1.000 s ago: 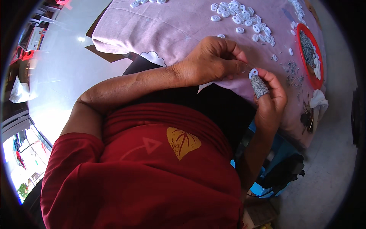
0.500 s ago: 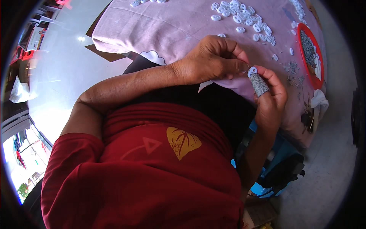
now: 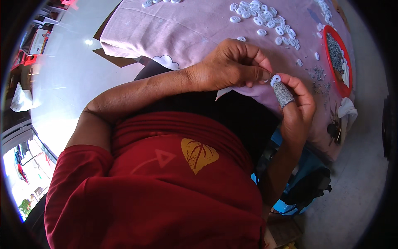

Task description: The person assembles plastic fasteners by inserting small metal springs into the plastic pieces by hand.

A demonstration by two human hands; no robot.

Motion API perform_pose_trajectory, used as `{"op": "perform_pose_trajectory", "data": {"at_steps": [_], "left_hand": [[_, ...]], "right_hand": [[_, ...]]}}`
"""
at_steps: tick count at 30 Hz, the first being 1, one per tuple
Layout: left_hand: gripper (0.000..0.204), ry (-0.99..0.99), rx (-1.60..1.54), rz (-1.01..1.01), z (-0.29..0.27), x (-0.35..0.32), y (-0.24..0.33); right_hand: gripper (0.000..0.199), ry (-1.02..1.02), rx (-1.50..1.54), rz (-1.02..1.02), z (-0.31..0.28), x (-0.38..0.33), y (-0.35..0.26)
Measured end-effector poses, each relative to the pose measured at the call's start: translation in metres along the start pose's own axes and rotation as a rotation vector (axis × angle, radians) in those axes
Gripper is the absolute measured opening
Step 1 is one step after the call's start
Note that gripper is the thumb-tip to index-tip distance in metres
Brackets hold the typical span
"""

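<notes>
My right hand [image 3: 299,98] pinches a small white oval plastic piece [image 3: 275,79] with a hole in it, between forefinger and thumb. A grey speckled sleeve [image 3: 283,93] covers that thumb. Close beside the piece, my left hand [image 3: 240,68] has its thumb and forefinger pressed together. What sits in that pinch, if anything, is too small to make out. Both hands are just over the near edge of the table, above my lap.
On the pink tablecloth [image 3: 182,31] lies a heap of similar white oval pieces [image 3: 269,18]. Thin metal bits [image 3: 318,74] are scattered to the right. Beyond them a red tray [image 3: 349,79] holds grey metal parts and white pieces. A white cloth [image 3: 347,108] hangs near the right edge.
My right hand has shifted slightly to the right with the white piece, which is turned a little. My left hand stays almost in place, its fingertips still by the piece.
</notes>
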State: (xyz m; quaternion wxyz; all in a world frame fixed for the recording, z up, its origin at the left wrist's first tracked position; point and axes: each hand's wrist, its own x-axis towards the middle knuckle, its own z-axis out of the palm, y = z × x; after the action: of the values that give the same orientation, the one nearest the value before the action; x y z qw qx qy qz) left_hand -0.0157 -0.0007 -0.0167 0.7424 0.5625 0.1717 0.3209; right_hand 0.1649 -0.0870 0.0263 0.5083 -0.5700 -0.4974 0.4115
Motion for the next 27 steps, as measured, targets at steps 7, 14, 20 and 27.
{"op": "perform_pose_trajectory", "data": {"at_steps": [7, 14, 20, 27], "left_hand": [[0.015, 0.001, -0.03, 0.054, -0.001, -0.001, 0.0], [0.018, 0.04, -0.137, -0.076, 0.0, -0.002, 0.006], [0.018, 0.038, -0.09, -0.136, -0.001, 0.0, 0.01], [0.019, 0.032, -0.076, -0.165, -0.001, 0.001, 0.011]], "right_hand": [[0.027, -0.018, 0.012, 0.01, 0.004, 0.001, -0.001], [0.026, 0.012, 0.017, 0.007, 0.004, 0.001, -0.001], [0.026, 0.029, 0.035, 0.002, 0.005, 0.001, 0.0], [0.027, 0.026, 0.044, 0.022, 0.006, 0.001, 0.001]]}}
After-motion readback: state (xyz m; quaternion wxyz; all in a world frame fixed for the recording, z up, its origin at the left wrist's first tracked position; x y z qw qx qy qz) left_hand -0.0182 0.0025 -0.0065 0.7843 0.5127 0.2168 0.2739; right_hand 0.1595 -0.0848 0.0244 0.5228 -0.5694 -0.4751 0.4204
